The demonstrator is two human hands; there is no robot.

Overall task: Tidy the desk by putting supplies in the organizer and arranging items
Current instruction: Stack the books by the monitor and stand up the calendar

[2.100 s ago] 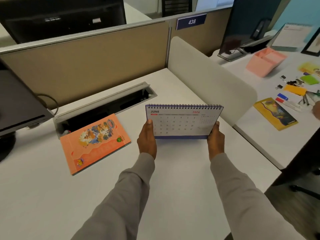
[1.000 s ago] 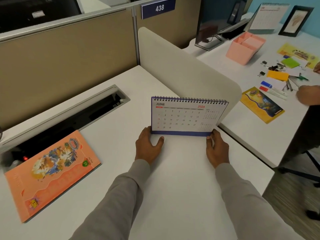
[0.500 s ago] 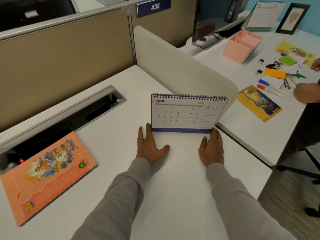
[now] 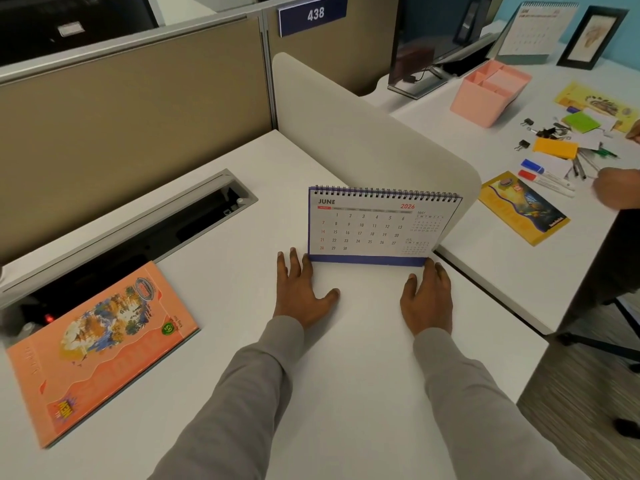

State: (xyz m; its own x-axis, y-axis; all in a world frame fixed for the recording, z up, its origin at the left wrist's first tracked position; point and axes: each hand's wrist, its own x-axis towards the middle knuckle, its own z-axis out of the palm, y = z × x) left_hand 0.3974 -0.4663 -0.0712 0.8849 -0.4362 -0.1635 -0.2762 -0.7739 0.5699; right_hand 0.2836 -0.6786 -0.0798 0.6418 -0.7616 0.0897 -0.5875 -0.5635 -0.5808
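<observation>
Calendar [image 4: 374,226] upright on tabletop [image 4: 346,368], frame centre | left grip [image 4: 301,296], right grip [image 4: 427,303] flat, fingers straight, empty, at its lower corners | divider [image 4: 363,143] just behind | orange book [image 4: 100,348] lower left

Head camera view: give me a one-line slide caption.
Open left hand and right hand rest on the white desk before an upright spiral-bound June calendar.

The one view sits on the person's head, facing forward and steeply down onto the white desk [image 4: 346,393]. It is close: the sleeves [image 4: 242,393] rise from the bottom edge. The wide lens also catches the partition [image 4: 138,116] ahead and the neighbouring desk [image 4: 502,271] on the right.
</observation>
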